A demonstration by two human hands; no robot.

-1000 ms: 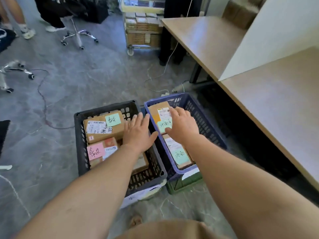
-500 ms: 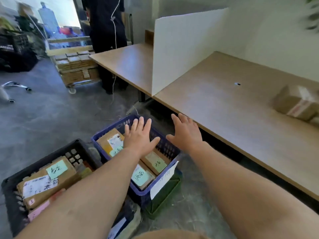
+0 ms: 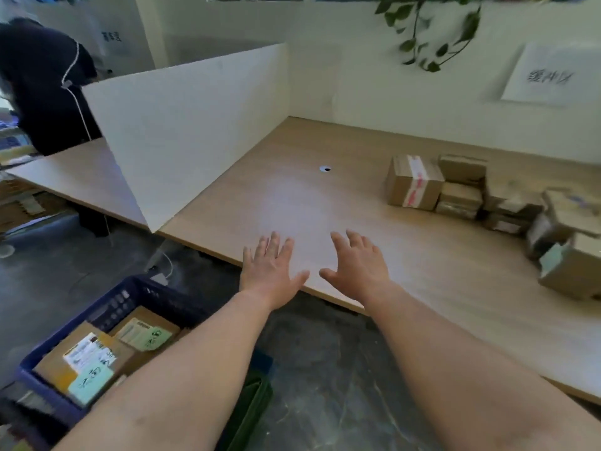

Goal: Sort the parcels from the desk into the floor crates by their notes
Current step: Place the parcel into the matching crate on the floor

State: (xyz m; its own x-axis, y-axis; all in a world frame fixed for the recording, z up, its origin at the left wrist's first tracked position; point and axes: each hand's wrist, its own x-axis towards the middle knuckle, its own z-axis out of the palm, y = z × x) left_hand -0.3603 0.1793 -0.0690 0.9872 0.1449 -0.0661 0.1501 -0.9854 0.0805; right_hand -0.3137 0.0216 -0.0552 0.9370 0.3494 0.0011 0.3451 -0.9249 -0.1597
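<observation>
Your left grip [image 3: 271, 275] and right grip [image 3: 357, 271] hover empty and spread at the worktop [image 3: 325, 206] edge, well apart from the parcels [image 3: 461, 195] heaped at right. Pull carelessly from that heap and boxes may tumble; misread a note and the blue crate [image 3: 136, 289] gains a stray.

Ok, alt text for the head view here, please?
A person's left hand and right hand hover open and empty over the near edge of a light wooden desk, with a cluster of brown cardboard parcels further right on it. At lower left, a blue plastic floor crate holds parcels bearing green notes.
</observation>
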